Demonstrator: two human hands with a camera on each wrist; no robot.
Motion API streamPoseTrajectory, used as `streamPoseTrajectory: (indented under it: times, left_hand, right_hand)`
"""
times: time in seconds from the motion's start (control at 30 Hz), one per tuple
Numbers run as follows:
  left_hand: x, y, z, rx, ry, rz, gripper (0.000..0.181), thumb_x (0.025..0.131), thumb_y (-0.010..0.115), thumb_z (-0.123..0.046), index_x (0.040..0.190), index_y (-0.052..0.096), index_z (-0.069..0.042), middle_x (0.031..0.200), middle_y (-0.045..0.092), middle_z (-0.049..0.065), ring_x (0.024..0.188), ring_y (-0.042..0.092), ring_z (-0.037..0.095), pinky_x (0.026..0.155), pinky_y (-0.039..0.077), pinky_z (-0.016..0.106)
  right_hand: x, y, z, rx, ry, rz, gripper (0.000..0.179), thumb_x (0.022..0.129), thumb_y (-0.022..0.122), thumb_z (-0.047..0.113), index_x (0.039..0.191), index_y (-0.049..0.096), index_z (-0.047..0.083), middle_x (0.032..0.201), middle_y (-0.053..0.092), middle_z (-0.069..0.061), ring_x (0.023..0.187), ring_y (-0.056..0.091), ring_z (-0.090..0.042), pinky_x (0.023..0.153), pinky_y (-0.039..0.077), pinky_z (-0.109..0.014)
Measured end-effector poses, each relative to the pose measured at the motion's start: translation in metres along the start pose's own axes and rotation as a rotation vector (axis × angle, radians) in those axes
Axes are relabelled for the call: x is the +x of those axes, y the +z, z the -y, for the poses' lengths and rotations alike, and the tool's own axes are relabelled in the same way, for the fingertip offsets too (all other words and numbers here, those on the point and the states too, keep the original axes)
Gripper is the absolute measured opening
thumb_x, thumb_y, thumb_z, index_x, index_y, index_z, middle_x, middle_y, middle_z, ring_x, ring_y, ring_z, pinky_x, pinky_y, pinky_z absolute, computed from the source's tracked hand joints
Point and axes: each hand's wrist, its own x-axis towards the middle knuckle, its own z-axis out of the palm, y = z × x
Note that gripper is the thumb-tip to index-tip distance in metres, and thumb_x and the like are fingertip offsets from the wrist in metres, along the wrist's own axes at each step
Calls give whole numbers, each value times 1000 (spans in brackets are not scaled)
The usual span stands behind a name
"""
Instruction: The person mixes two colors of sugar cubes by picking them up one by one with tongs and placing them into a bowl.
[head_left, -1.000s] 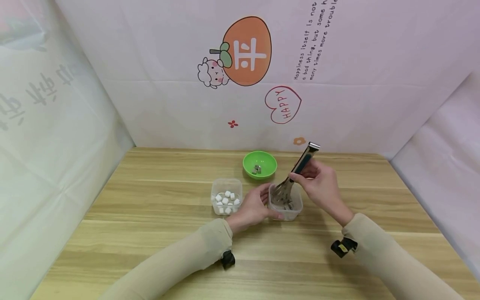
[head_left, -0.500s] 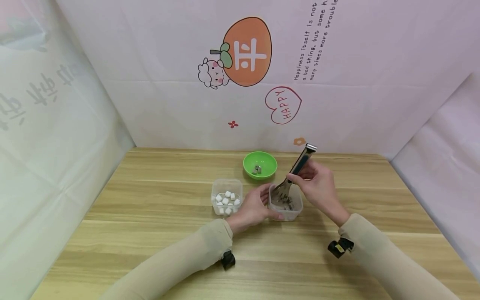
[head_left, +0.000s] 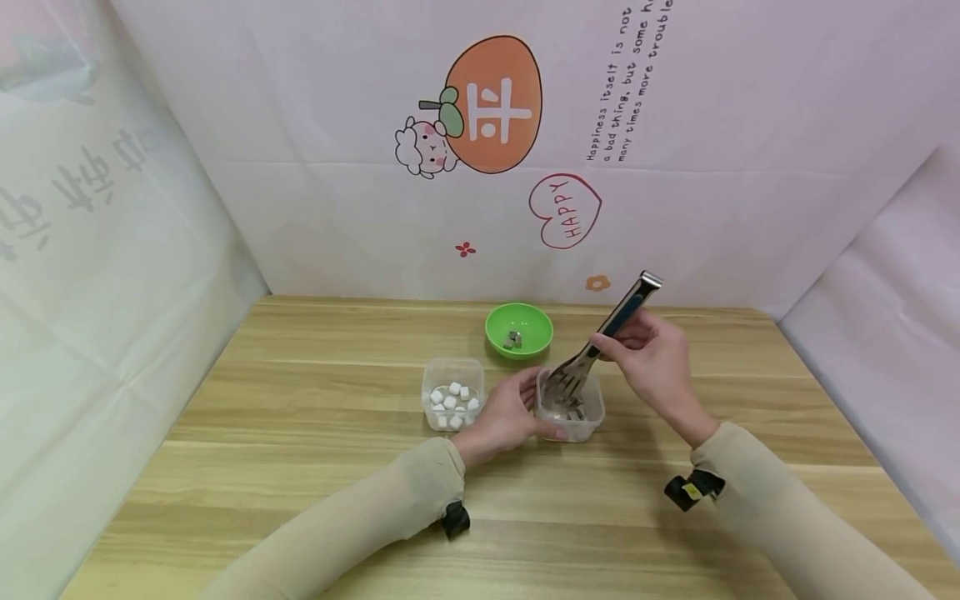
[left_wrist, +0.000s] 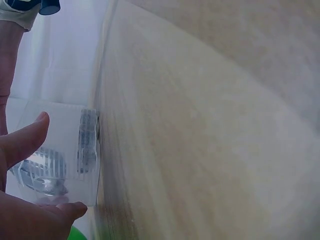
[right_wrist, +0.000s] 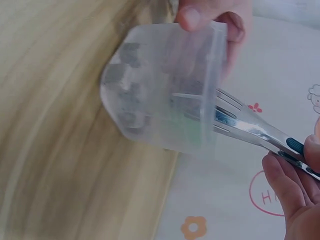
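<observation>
Metal tongs [head_left: 624, 312] with dark green grips are held by my right hand [head_left: 654, 362], thumb on one side and fingers on the other. Their slotted heads point down into a clear plastic container [head_left: 573, 432], which my left hand [head_left: 508, 417] grips by its side, thumb in front and fingers behind. Small grey cubes [head_left: 577, 410] lie in the bottom of this container. In the right wrist view the slotted tong heads [right_wrist: 232, 117] enter the container's mouth; whether they pinch a cube cannot be made out. The left wrist view has the thumb [left_wrist: 31, 136] against the container wall.
Left of my left hand, a second clear container [head_left: 453, 367] holds several white cubes [head_left: 450, 402]. A green bowl [head_left: 519, 310] with a few grey cubes [head_left: 513, 340] stands behind. The wooden table [head_left: 315, 400] ends at a printed white backdrop [head_left: 337, 233].
My right hand and the tongs have shifted up and to the right, their heads still inside the container after dipping slightly lower half a second ago. My left hand and the container stay in place.
</observation>
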Motion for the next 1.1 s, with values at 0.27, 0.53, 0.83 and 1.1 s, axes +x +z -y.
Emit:
streamPoseTrajectory:
  times: [0.27, 0.53, 0.83, 1.1]
  left_hand:
    - [0, 1, 0, -3, -8, -6, 107, 68, 96, 4, 159, 40, 0, 157, 50, 15, 145, 48, 31, 121, 39, 38]
    - [-1, 0, -1, -14, -17, -6, 109, 68, 95, 5, 160, 37, 1, 160, 47, 15, 146, 45, 33, 122, 38, 39]
    - [0, 0, 0, -30, -20, -8, 107, 69, 95, 5, 160, 38, 1, 161, 46, 13, 147, 45, 31, 122, 38, 37]
    - [0, 1, -1, -19, -15, -15, 108, 67, 95, 5, 159, 38, 1, 160, 46, 15, 146, 46, 32, 122, 38, 38]
  right_hand:
    - [9, -13, 14, 75, 37, -16, 22, 89, 80, -8, 102, 63, -15, 85, 77, -12, 71, 76, -12, 65, 66, -32]
    - [20, -23, 25, 144, 37, -22, 20, 91, 78, -5, 103, 64, -12, 85, 78, -8, 70, 76, -17, 67, 67, -36]
    - [37, -24, 34, 137, 138, -67, 25, 91, 81, 2, 106, 64, -9, 85, 78, -4, 70, 77, -20, 68, 67, -35]
    - [55, -12, 31, 106, 169, -89, 24, 93, 80, 1, 108, 64, -7, 87, 78, -5, 70, 76, -21, 70, 67, -36]
